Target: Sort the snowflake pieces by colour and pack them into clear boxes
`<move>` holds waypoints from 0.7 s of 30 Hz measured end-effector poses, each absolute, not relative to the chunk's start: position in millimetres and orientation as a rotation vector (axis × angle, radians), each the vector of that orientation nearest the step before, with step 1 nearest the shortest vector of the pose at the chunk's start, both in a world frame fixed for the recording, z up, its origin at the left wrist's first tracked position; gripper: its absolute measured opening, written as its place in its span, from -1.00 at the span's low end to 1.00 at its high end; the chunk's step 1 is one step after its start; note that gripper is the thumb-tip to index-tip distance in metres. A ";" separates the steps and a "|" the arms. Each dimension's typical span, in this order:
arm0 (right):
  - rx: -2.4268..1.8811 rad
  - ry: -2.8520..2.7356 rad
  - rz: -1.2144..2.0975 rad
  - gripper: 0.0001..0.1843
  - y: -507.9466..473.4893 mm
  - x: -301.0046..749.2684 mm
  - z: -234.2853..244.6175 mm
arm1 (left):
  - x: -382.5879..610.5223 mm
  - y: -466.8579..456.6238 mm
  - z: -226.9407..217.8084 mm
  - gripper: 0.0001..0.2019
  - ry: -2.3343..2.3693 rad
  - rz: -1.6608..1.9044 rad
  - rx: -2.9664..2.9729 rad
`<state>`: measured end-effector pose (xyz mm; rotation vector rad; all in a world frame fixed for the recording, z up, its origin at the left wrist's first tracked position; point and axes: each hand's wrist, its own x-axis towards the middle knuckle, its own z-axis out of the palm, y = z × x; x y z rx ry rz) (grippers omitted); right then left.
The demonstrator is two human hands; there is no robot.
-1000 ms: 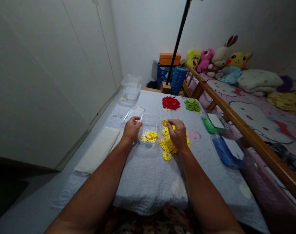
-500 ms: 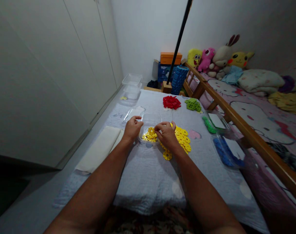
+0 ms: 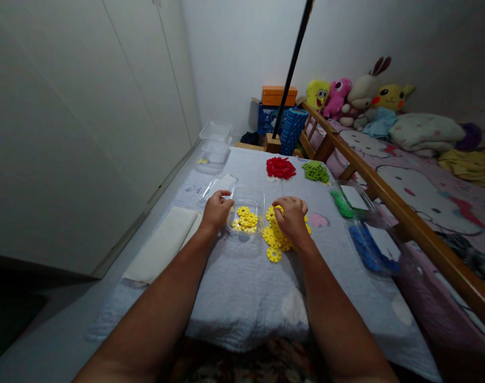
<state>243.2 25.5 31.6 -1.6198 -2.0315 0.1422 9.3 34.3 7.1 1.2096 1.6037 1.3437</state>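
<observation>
A clear plastic box (image 3: pixel 245 194) stands on the pale quilt (image 3: pixel 242 287) with several yellow flower-shaped discs (image 3: pixel 245 218) inside. My left hand (image 3: pixel 216 209) grips the box's left rim, fingers curled over it. Beside the box on the right lies a loose pile of yellow discs (image 3: pixel 275 240). My right hand (image 3: pixel 292 217) rests on top of that pile, fingers curled down into the discs; what they hold is hidden.
Red discs (image 3: pixel 280 167) and green discs (image 3: pixel 315 171) lie in piles further back. Clear containers with green pieces (image 3: pixel 342 205) and blue pieces (image 3: pixel 368 250) sit at the right by a wooden bed rail (image 3: pixel 390 199). Empty boxes (image 3: pixel 215 139) stand back left. A folded white cloth (image 3: pixel 165 242) lies left.
My right hand moved from the pile to over the box, then back onto the pile. More yellow discs now lie in the box. The left hand stayed on the rim.
</observation>
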 end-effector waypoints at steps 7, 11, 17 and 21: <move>-1.764 -2.266 0.045 -0.76 21.6 244.8 23.2 | 9.2 34.1 7.0 -0.61 1.598 1.335 1.205; -1.787 -2.318 0.012 -0.78 21.7 242.9 21.0 | 9.3 34.3 5.8 -0.61 1.590 1.344 1.197; -1.744 -2.230 0.002 -0.83 24.8 242.5 21.1 | 9.8 33.9 8.1 -0.61 1.594 1.339 1.186; -1.725 -2.045 -0.016 -0.78 26.6 243.2 25.0 | 10.1 33.6 9.0 -0.62 1.591 1.342 1.185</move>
